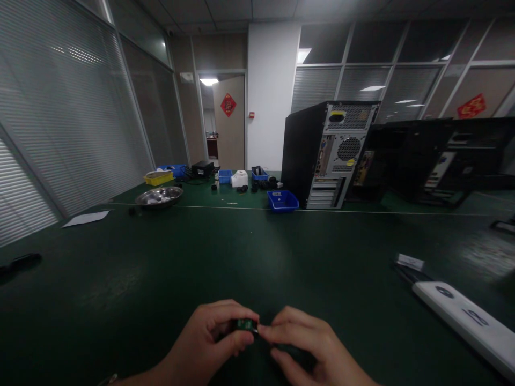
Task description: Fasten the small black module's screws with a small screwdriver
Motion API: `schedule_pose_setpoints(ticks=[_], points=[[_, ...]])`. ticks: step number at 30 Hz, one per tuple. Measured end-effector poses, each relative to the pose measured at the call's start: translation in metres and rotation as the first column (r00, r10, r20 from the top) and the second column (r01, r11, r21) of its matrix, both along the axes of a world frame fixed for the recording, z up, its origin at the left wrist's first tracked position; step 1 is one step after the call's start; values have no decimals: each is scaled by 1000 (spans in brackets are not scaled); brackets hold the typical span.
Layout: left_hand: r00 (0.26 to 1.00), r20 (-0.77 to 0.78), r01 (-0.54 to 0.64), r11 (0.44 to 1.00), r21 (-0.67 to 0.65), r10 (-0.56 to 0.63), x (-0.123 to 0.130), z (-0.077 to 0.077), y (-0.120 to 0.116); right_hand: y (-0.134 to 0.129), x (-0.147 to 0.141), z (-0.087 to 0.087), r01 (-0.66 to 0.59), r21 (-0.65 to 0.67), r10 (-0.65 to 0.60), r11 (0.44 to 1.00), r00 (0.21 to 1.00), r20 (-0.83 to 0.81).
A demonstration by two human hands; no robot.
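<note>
Low in the head view, just above the green table, my left hand (215, 335) is closed with thumb and fingers around a small green circuit board (244, 324). A shiny metal bit shows at the board's right end. There, the fingertips of my right hand (308, 340) meet it. My right fingers are curled and close together, with the thumb a little below them. Whatever they pinch is too small and dark to make out.
A white device marked 18 (469, 313) lies at the right. Farther back are a blue bin (282, 201), a black computer tower (306, 155), a metal bowl (160, 197) and a yellow basket (159, 178). A paper sheet (86, 218) and a dark object (21, 262) are at the left.
</note>
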State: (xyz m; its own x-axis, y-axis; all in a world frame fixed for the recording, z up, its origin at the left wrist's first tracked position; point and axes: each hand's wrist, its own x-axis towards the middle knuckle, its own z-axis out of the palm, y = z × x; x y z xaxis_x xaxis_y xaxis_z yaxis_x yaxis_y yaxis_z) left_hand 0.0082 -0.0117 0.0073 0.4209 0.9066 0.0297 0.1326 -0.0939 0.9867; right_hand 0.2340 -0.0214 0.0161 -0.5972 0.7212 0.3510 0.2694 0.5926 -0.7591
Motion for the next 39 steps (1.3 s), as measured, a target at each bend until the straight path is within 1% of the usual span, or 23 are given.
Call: schedule_pose_setpoints(ticks=[3,5,11,14,18,22,24,28,32,35,39], points=[[999,-52,7,999,33,-5,0,2,0,0,1,-2,-6,1,6,1000,1000,8],[999,-52,8,1000,25,-7,0,2,0,0,1,-2,-13,4,13,1000,1000,6],[997,70,33,997,-63,-29,1,1,0,1,-1,0,-18,0,18,1000,999,-29],[995,90,40,996,-82,-33,2,3,0,0,-2,1,-16,2,16,1000,999,-42],[997,78,19,996,-82,-12,2,4,-1,-1,-2,3,-6,0,6,1000,1000,-29],[993,100,-44,993,-109,55,2,1,0,-2,-2,7,28,-4,-28,1000,999,-36],[993,87,-65,990,-124,76,3,1,1,-2,-1,7,14,-5,-15,1000,999,-36],[997,46,-57,992,-114,63,4,6,1,-2,0,6,-57,-29,58,998,998,13],[997,76,-5,995,-104,13,4,8,-1,0,-2,5,-51,-44,54,998,995,86],[997,77,21,997,-72,-15,2,8,-2,0,-2,3,-38,-31,40,999,997,65],[997,81,-2,998,-70,8,2,8,-3,-1,-2,3,-54,-22,55,998,997,49]])
